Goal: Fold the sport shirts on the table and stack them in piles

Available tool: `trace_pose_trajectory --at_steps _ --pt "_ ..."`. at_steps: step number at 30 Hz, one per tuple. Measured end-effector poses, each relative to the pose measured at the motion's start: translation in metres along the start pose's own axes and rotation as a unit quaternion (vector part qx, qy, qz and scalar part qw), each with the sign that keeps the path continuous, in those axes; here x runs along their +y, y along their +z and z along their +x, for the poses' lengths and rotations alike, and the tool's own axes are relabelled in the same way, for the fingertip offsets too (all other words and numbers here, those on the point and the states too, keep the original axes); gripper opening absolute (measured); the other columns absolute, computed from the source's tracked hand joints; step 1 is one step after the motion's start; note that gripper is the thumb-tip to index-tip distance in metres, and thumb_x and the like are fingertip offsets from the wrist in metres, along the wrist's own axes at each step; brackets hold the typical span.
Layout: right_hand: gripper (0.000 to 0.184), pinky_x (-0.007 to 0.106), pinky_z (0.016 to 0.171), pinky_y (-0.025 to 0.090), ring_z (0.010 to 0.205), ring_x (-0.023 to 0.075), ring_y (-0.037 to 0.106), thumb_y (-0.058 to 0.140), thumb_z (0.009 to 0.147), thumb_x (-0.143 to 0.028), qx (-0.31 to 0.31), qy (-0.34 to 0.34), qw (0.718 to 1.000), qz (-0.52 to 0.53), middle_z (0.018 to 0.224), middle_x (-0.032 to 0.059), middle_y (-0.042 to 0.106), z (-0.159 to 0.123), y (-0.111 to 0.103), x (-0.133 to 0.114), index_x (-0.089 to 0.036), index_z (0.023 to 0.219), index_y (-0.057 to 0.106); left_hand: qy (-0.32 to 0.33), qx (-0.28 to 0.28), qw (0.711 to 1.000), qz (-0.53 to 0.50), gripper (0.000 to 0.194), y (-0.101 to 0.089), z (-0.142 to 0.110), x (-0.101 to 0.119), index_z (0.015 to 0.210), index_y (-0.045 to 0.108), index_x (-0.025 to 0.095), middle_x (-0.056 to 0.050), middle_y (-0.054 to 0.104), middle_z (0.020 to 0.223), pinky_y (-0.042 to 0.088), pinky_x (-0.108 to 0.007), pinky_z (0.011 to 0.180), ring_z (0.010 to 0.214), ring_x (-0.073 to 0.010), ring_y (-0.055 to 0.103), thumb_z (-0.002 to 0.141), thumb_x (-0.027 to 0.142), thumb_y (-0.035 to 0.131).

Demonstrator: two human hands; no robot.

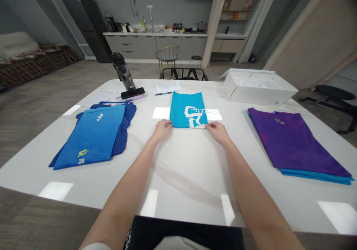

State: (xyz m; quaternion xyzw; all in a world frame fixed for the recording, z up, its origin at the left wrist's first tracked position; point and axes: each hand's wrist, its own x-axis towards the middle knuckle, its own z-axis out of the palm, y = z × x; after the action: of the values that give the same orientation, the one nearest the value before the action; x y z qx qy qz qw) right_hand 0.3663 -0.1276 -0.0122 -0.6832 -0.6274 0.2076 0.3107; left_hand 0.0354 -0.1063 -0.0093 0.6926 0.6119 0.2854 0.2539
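A folded turquoise shirt (178, 108) with white lettering lies flat in the middle of the white table (192, 160). My left hand (163, 129) pinches its near left corner between thumb and fingers. At the near right corner, my right hand (218, 131) grips the fabric in the same way, beside the white print. To the left rests a folded blue shirt (97, 134) on top of a darker blue garment (122, 136). Over on the right, a folded purple shirt (292, 138) covers a turquoise one (315, 176).
An open white box (256, 92) stands at the back right. Toward the back left are a dark clear bottle (124, 73), a black phone (133, 93), a pen (163, 93) and papers (168, 86). Chairs (167, 54) stand beyond the table.
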Motion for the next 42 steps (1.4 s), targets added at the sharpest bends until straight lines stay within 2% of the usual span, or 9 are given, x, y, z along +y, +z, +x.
trace_pose_trajectory --at_steps 5,9,11,16,23,27,30,36,42 --pt "0.030 0.029 0.066 0.038 0.074 0.0197 0.062 0.060 0.089 -0.047 -0.017 0.035 0.998 -0.057 0.078 0.0038 0.070 -0.002 0.000 -0.008 -0.020 0.082 0.071 -0.042 -0.009 0.996 0.082 0.025 -0.003 -0.004 0.009 0.108 0.076 0.026 -0.005 0.074 0.118 0.044 -0.037 0.100 0.115 -0.0258 0.064 0.092 0.026 0.057" --pt "0.033 0.028 0.065 0.036 0.074 0.0192 0.061 0.060 0.090 -0.054 -0.009 0.034 0.997 -0.064 0.077 0.0007 0.069 -0.004 0.004 -0.013 -0.024 0.093 0.072 -0.050 0.008 0.997 0.063 0.024 0.002 -0.007 0.017 0.099 0.075 0.027 -0.003 0.076 0.108 0.042 -0.040 0.098 0.110 -0.0274 0.064 0.093 0.044 0.059" --pt "0.037 0.028 0.064 0.036 0.071 0.0189 0.061 0.058 0.090 -0.059 -0.011 0.037 0.998 -0.047 0.074 0.0001 0.068 -0.004 0.005 -0.014 -0.024 0.090 0.071 -0.055 0.009 0.997 0.056 0.026 0.002 -0.007 0.019 0.096 0.074 0.027 -0.003 0.076 0.103 0.041 -0.040 0.098 0.107 -0.0271 0.065 0.092 0.049 0.061" --pt "0.052 0.030 0.059 0.033 0.066 0.0204 0.058 0.050 0.094 -0.064 -0.015 0.074 0.993 -0.091 0.063 0.0029 0.063 -0.002 0.003 -0.016 -0.023 0.063 0.060 -0.062 0.005 0.998 0.024 0.025 -0.004 -0.009 0.017 0.091 0.073 0.025 -0.002 0.077 0.095 0.044 -0.035 0.093 0.098 -0.0239 0.067 0.096 0.043 0.056" --pt "0.033 0.029 0.065 0.035 0.078 0.0217 0.064 0.055 0.095 -0.048 -0.016 0.082 0.992 -0.092 0.080 0.0052 0.073 -0.002 0.004 -0.015 -0.023 0.078 0.070 -0.029 -0.026 0.999 -0.031 0.022 -0.012 -0.008 0.002 0.096 0.075 0.022 -0.002 0.078 0.100 0.048 -0.029 0.089 0.096 -0.0207 0.068 0.094 0.031 0.055" --pt "0.029 0.029 0.066 0.035 0.080 0.0223 0.065 0.055 0.095 -0.044 0.011 0.080 0.992 -0.100 0.083 0.0063 0.074 -0.005 0.007 -0.015 -0.023 0.085 0.073 -0.024 -0.001 0.999 0.041 0.024 -0.015 -0.009 -0.004 0.100 0.077 0.021 -0.005 0.077 0.108 0.048 -0.030 0.091 0.099 -0.0221 0.068 0.092 0.027 0.055" --pt "0.027 0.029 0.065 0.035 0.078 0.0218 0.064 0.055 0.094 -0.042 0.023 0.067 0.992 -0.107 0.082 0.0052 0.073 -0.007 0.009 -0.015 -0.023 0.086 0.072 -0.035 0.009 0.994 0.105 0.024 -0.014 -0.011 0.000 0.100 0.077 0.022 -0.007 0.076 0.109 0.047 -0.033 0.092 0.104 -0.0248 0.067 0.089 0.024 0.056" --pt "0.033 0.029 0.064 0.033 0.072 0.0201 0.060 0.056 0.093 -0.051 0.024 0.043 0.993 -0.109 0.077 0.0031 0.070 -0.008 0.009 -0.014 -0.023 0.082 0.069 -0.059 0.008 0.995 0.082 0.028 -0.012 -0.011 0.010 0.091 0.076 0.025 -0.004 0.076 0.092 0.045 -0.034 0.087 0.095 -0.0248 0.067 0.094 0.045 0.057" --pt "0.023 0.029 0.063 0.032 0.071 0.0192 0.058 0.060 0.089 -0.042 0.042 0.054 0.994 -0.087 0.077 0.0024 0.069 -0.010 0.010 -0.014 -0.023 0.077 0.067 -0.050 0.015 0.999 -0.011 0.024 -0.018 -0.013 -0.006 0.086 0.076 0.023 -0.001 0.076 0.087 0.045 -0.029 0.076 0.084 -0.0202 0.066 0.089 0.043 0.062"
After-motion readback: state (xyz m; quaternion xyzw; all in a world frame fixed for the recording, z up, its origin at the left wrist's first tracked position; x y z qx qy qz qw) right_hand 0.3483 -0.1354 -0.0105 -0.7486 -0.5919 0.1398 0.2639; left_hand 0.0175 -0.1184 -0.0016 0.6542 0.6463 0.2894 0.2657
